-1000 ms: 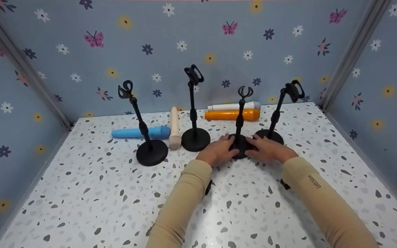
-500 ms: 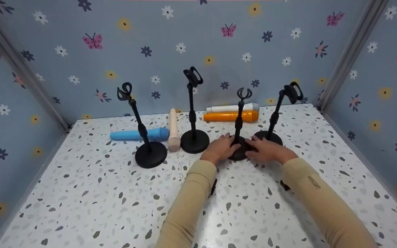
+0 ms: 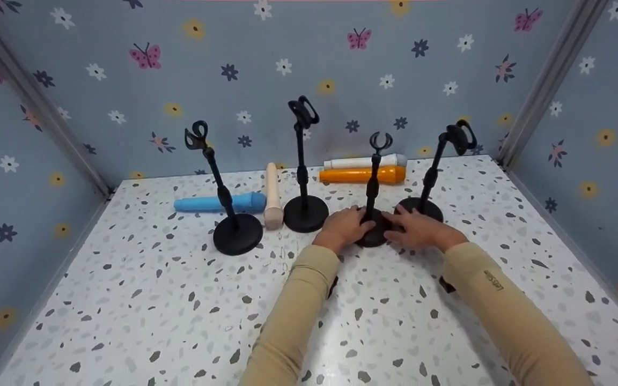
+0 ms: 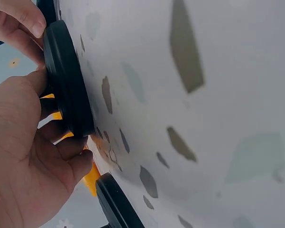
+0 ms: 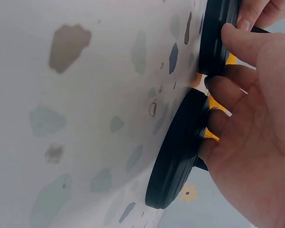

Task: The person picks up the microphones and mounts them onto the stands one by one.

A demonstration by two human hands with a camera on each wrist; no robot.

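Left hand (image 3: 347, 226) and right hand (image 3: 417, 229) are set on either side of one stand (image 3: 372, 187) — its base (image 3: 372, 235) is pinched at the rim by both. Upright, it is flanked by two more stands (image 3: 302, 177) — before an orange mic (image 3: 349, 175).

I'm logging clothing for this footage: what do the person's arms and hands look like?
The left sleeve and right sleeve are beige and reach the wrists; the right one bears small dark lettering. The left hand and right hand wear no gloves. A dark piece shows by each cuff, too unclear to name.
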